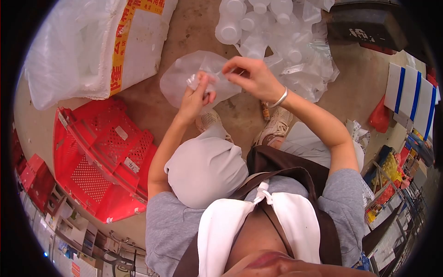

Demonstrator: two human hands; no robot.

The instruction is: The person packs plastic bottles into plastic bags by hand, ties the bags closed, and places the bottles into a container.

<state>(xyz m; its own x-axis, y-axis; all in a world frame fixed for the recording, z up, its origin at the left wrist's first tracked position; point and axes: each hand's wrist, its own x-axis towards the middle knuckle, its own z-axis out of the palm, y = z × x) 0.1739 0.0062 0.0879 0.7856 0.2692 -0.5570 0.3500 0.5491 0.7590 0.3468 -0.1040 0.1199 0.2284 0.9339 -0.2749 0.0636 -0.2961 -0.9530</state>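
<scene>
Near the upper middle, my left hand (197,98) is closed on the gathered plastic of a clear round bag (177,78), with thumb and forefinger pinched together. The bag spreads out around and behind both hands. My right hand (251,76), with a silver bangle at its wrist, is curled just to the right of the bag's gathered part. Its fingertips are close together in a pinch, and what they hold, if anything, is too small to make out. Clear plastic bottles (230,23) lie in plastic film (309,74) beyond the right hand.
A white foam box (143,41) with plastic wrap stands at the upper left. Red crates (99,157) lie below it. My shoes (279,122) rest on the floor under the hands. Blue-striped white panels (408,94) and a red bag (379,115) are at the right.
</scene>
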